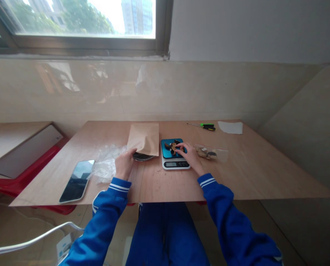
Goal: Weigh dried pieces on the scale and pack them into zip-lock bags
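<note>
A seated person's right hand point(188, 154) pinches dark dried pieces point(172, 147) on the blue platform of a small kitchen scale point(174, 154) at mid-counter point(250, 173). The left hand point(124, 164) rests curled against a dark dish point(142, 157) under a brown paper bag point(144, 138). A phone point(78, 180) lies near the counter's front-left edge; bare wood stretches wide to the right.
</note>
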`<action>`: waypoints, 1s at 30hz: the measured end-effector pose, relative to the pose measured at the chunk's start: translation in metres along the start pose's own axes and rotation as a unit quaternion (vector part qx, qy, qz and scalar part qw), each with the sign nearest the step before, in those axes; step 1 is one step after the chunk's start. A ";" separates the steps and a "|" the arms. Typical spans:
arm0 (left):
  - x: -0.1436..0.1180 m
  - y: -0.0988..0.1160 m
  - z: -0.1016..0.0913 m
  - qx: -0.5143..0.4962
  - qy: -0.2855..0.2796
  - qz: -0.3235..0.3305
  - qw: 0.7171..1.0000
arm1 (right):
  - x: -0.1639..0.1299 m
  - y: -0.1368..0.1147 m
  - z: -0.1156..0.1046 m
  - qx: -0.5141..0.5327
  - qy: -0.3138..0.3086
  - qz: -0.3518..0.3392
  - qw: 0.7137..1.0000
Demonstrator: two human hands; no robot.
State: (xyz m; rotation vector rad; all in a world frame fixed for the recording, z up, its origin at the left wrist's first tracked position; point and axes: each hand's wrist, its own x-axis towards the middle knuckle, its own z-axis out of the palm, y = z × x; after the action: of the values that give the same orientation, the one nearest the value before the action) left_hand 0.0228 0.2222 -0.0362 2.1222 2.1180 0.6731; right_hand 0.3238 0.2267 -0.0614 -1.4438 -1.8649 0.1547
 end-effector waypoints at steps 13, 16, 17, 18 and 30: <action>0.000 -0.012 0.011 0.040 -0.040 -0.007 0.998 | -0.027 -0.005 -0.035 0.035 0.128 0.024 0.991; -0.002 -0.013 0.009 0.033 -0.048 0.001 0.998 | -0.045 -0.012 -0.048 0.043 0.127 0.036 0.990; -0.003 -0.013 0.008 0.028 -0.047 0.008 0.998 | -0.052 -0.014 -0.051 0.043 0.128 0.041 0.990; -0.005 -0.014 0.006 0.023 -0.043 0.015 0.999 | -0.059 -0.016 -0.054 0.042 0.129 0.048 0.990; -0.039 -0.075 0.001 0.110 -0.020 -0.024 0.993 | -0.132 -0.024 -0.073 0.043 0.136 0.143 0.979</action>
State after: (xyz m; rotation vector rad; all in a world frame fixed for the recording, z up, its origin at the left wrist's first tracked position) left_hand -0.0454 0.1881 -0.0732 2.1580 2.3089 0.4062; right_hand 0.3601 0.0781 -0.0620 -1.5801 -1.4113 0.1660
